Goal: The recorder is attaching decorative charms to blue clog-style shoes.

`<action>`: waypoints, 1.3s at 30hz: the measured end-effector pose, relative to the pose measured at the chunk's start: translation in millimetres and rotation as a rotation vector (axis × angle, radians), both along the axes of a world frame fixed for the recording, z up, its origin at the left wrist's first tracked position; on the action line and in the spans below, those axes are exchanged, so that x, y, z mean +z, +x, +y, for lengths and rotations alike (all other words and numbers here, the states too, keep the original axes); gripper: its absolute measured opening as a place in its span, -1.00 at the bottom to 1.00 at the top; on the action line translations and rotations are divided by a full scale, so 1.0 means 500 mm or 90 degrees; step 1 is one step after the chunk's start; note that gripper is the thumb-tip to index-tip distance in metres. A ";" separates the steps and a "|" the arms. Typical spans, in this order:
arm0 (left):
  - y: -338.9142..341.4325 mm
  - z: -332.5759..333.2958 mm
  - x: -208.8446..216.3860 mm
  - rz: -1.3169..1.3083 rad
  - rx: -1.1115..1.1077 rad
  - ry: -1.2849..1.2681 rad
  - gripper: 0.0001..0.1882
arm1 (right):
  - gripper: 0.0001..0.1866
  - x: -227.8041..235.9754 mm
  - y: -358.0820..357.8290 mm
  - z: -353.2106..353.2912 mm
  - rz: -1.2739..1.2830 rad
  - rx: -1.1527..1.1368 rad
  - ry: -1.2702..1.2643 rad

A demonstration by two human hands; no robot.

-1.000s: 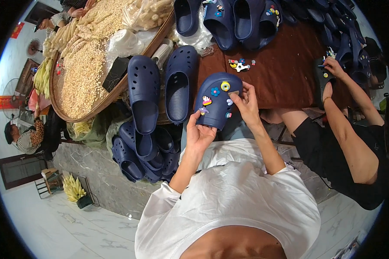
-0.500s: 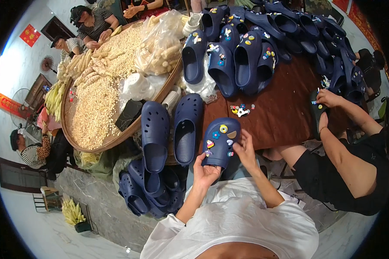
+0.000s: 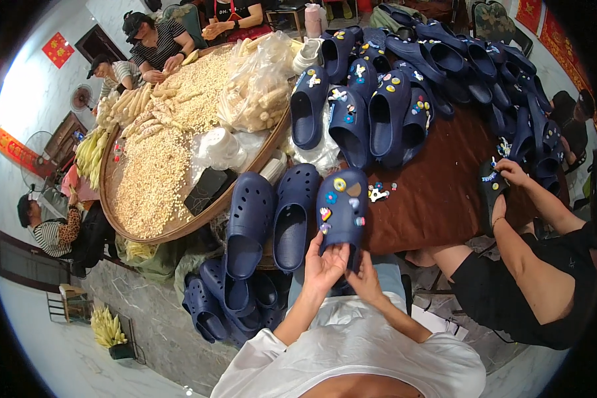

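A navy blue clog (image 3: 341, 215) is held in front of me, toe pointing away, with several colourful shoe charms on its upper. My left hand (image 3: 326, 266) grips it at the near left, its fingers reaching into the opening. At the near right side, my right hand (image 3: 366, 282) has its fingertips on the clog's heel end; part of those fingers is hidden. Just left of it stand two plain navy clogs, one (image 3: 294, 222) beside the other (image 3: 250, 225). Several loose charms (image 3: 378, 193) lie on the brown cloth (image 3: 418, 212) to the right.
Rows of charm-decorated navy clogs (image 3: 387, 123) crowd the table's far side. On the left sits a round woven tray (image 3: 179, 233) of corn kernels and cobs. More clogs (image 3: 235, 302) are piled low at left. At right, another person's hand (image 3: 511, 171) works on a dark clog (image 3: 491, 196).
My right hand has moved from the clog's right side down to its heel end. The clog has turned slightly and shifted. The view has tilted, so the table sits lower in the picture.
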State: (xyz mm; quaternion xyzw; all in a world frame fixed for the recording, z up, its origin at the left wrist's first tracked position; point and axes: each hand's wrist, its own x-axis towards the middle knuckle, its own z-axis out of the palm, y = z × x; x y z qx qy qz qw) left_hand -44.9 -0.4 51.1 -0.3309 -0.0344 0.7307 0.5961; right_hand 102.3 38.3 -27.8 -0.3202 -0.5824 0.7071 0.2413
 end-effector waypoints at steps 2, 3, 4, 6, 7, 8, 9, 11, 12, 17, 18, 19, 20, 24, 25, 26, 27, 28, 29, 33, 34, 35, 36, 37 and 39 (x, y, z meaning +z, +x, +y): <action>0.003 -0.010 0.022 0.030 -0.014 0.038 -0.71 | -0.39 0.005 -0.012 0.059 0.025 -0.033 0.170; 0.006 -0.015 0.045 0.166 -0.043 0.039 -0.69 | -0.43 0.020 -0.025 0.092 0.017 -0.064 0.226; 0.008 -0.024 0.055 0.303 -0.070 0.037 -0.66 | -0.47 0.041 -0.040 0.127 0.011 -0.093 0.282; 0.013 -0.045 0.032 0.443 -0.065 0.025 -0.66 | -0.49 0.107 -0.068 0.191 0.044 -0.074 0.288; 0.021 -0.048 0.023 0.743 -0.055 -0.120 -0.69 | -0.49 0.117 -0.083 0.222 0.053 -0.091 0.292; 0.027 -0.048 0.015 1.038 -0.047 -0.279 -0.71 | -0.50 0.127 -0.099 0.254 0.063 -0.110 0.296; 0.026 -0.054 -0.003 1.139 -0.039 -0.345 -0.70 | -0.50 0.147 -0.117 0.284 0.063 -0.115 0.283; 0.018 -0.057 -0.021 1.319 -0.021 -0.438 -0.69 | -0.48 0.162 -0.163 0.353 0.086 -0.136 0.282; 0.013 -0.054 -0.031 1.502 -0.007 -0.520 -0.67 | -0.47 0.157 -0.189 0.392 0.110 -0.153 0.294; 0.023 -0.044 -0.101 1.638 -0.096 -0.463 -0.56 | -0.31 0.160 -0.301 0.546 -0.026 -0.208 0.288; 0.022 -0.044 -0.121 1.634 -0.098 -0.461 -0.56 | -0.28 0.168 -0.320 0.565 -0.024 -0.212 0.271; 0.022 -0.045 -0.141 1.656 -0.113 -0.463 -0.54 | -0.24 0.175 -0.339 0.583 -0.021 -0.215 0.252; 0.026 -0.045 -0.152 1.679 -0.130 -0.457 -0.52 | -0.24 0.182 -0.352 0.608 -0.028 -0.219 0.252; 0.023 -0.048 -0.168 1.745 -0.126 -0.426 -0.45 | -0.23 0.229 -0.399 0.644 0.048 -0.208 0.149; 0.024 -0.051 -0.172 1.758 -0.131 -0.427 -0.44 | -0.28 0.237 -0.408 0.636 0.127 -0.170 0.052; 0.024 -0.050 -0.174 1.756 -0.137 -0.420 -0.44 | -0.28 0.233 -0.415 0.632 0.122 -0.175 0.050; 0.025 -0.050 -0.176 1.758 -0.126 -0.423 -0.43 | -0.25 0.228 -0.419 0.628 0.140 -0.195 0.061; 0.025 -0.051 -0.176 1.759 -0.117 -0.427 -0.42 | -0.21 0.218 -0.418 0.629 0.157 -0.214 0.070; 0.024 -0.049 -0.177 1.749 -0.124 -0.420 -0.42 | -0.08 0.210 -0.410 0.634 0.152 -0.193 0.075; 0.025 -0.045 -0.175 1.752 -0.129 -0.417 -0.42 | -0.41 0.182 -0.376 0.621 0.121 -0.168 0.117; 0.024 -0.047 -0.176 1.751 -0.135 -0.414 -0.42 | -0.41 0.179 -0.365 0.604 0.118 -0.171 0.114; 0.024 -0.049 -0.176 1.752 -0.130 -0.424 -0.42 | -0.54 0.175 -0.349 0.582 0.125 -0.157 0.149; 0.023 -0.051 -0.177 1.754 -0.125 -0.434 -0.42 | -0.65 0.171 -0.332 0.556 0.132 -0.142 0.183; 0.024 -0.050 -0.179 1.747 -0.128 -0.432 -0.42 | -0.79 0.157 -0.309 0.528 0.144 -0.141 0.242; 0.028 -0.045 -0.172 1.739 -0.129 -0.420 -0.42 | -0.82 0.093 -0.252 0.490 0.076 -0.149 0.518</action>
